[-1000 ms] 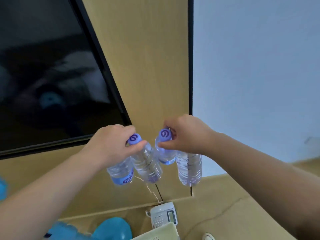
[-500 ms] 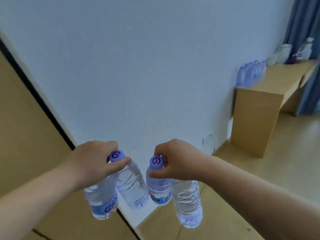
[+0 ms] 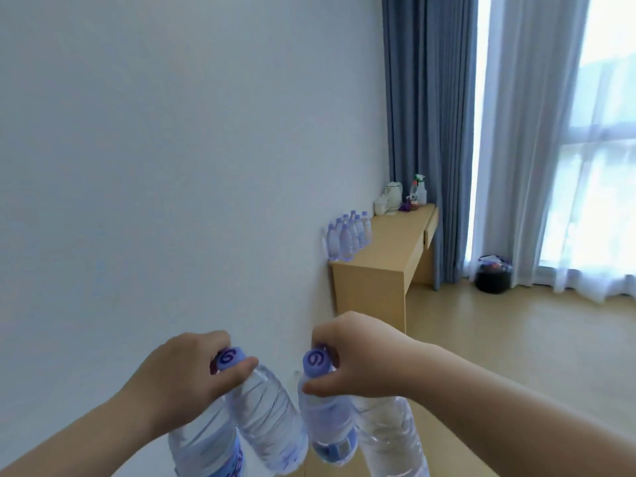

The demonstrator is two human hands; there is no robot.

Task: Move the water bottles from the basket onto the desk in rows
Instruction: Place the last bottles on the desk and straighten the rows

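**Four bottles carried toward a far desk**

A pale wall point(image 3: 155, 149) fills your left, with blue curtains point(image 3: 423, 115) and a bright window point(image 3: 602, 132) to the right above a wood floor point(image 3: 533, 339). A desk point(image 3: 389, 249) stands against the wall, well ahead, with a cluster of bottles point(image 3: 347, 237) upright on its near end. Your left hand point(image 3: 186, 376) grasps two bottles point(image 3: 265, 418) by their necks. Your right hand point(image 3: 361, 356) grasps another pair point(image 3: 389, 438), hanging just beside them.
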